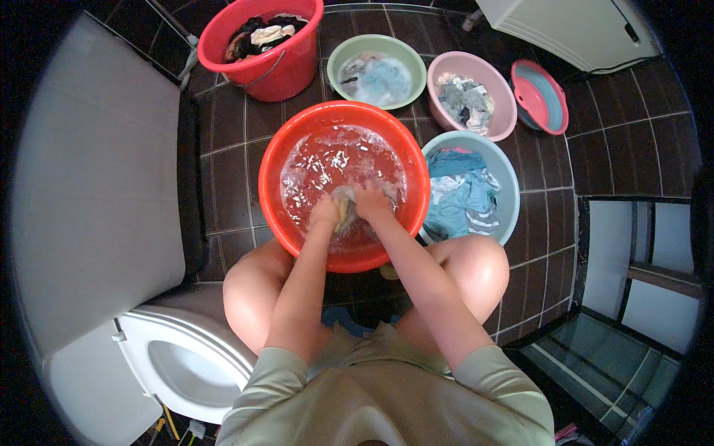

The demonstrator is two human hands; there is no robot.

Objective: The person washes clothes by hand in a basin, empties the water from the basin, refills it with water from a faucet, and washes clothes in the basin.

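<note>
A large red plastic basin (271, 214) of sudsy water stands between my knees. Inside it, my left hand (325, 212) grips a wet, light-coloured cloth (345, 202). Close by on the right, my right hand (371, 200) also grips the cloth, its fingers partly at the waterline. Part of the cloth lies under the water, so its kind is hard to tell. Touching or nearly touching the red basin on the right is a light blue basin (514, 184) with blue and white clothes (460, 192).
A red bucket (279, 75) of dark clothes, a green basin (334, 60) with soapy laundry, a pink basin (505, 103) of clothes and a collapsible basin (559, 106) stand beyond. A white toilet (212, 357) is at lower left, a white appliance (580, 28) at upper right. The floor is dark tile.
</note>
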